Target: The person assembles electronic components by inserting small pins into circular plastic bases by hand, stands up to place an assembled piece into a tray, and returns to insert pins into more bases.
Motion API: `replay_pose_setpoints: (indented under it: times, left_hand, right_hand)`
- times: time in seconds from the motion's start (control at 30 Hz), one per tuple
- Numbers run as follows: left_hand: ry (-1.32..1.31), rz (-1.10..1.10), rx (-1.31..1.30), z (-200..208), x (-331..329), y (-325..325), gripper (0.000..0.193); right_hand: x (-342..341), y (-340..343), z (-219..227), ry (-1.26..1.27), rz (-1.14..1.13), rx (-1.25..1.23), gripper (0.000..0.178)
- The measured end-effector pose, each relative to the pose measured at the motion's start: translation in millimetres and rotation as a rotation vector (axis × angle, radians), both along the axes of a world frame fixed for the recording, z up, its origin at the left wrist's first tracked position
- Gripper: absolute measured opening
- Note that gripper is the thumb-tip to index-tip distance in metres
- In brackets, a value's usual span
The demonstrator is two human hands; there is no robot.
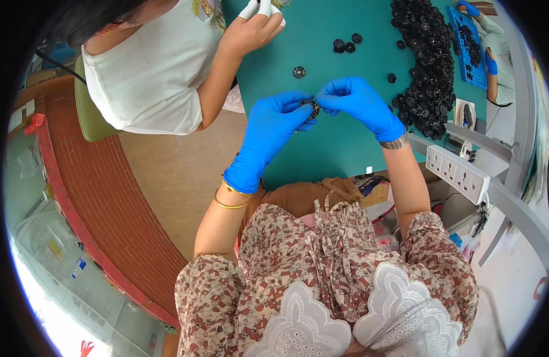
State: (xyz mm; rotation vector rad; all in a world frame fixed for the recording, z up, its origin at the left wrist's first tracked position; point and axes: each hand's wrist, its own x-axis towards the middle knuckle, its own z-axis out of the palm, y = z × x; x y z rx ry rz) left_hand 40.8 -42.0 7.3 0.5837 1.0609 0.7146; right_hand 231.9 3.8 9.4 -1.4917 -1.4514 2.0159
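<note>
My left hand (pixel 271 124), in a blue glove, grips a small round black part (pixel 311 109) between thumb and fingers, above the green table. My right hand (pixel 362 108), gloved in blue too, is closed in a pinch right beside that part's right edge. Whatever its fingertips hold, if anything, is too small to make out. Just beyond my hands, a single black disc (pixel 299 72) with a lighter pattern lies on the table. Farther back are several more black discs (pixel 349 47).
A large heap of black discs (pixel 426 74) covers the table's right side. Behind it, a blue tray (pixel 478 74) holds more. At left, a co-worker's hand (pixel 253 27) with white finger covers works over the table. A white power strip (pixel 457 172) sits on a metal frame at right.
</note>
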Motion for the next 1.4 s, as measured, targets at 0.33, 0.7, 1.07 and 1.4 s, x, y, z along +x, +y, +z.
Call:
replay_pose_setpoints:
  times: [0.33,0.7,1.07,1.4]
  left_hand:
    - [0.006,-0.003,0.014,-2,-1,7,0.030]
    - [0.073,-0.047,0.061,3,0,7,0.030]
    - [0.032,0.008,0.064,-1,-2,10,0.031]
    - [-0.053,0.117,0.066,-25,6,35,0.033]
  right_hand:
    - [-2,3,-1,-0.009,-0.020,0.027,0.025]
    - [-2,0,-1,0.025,-0.011,0.039,0.025]
    - [-6,6,-1,0.020,-0.091,-0.030,0.028]
    - [-2,33,-16,0.072,-0.153,0.005,0.032]
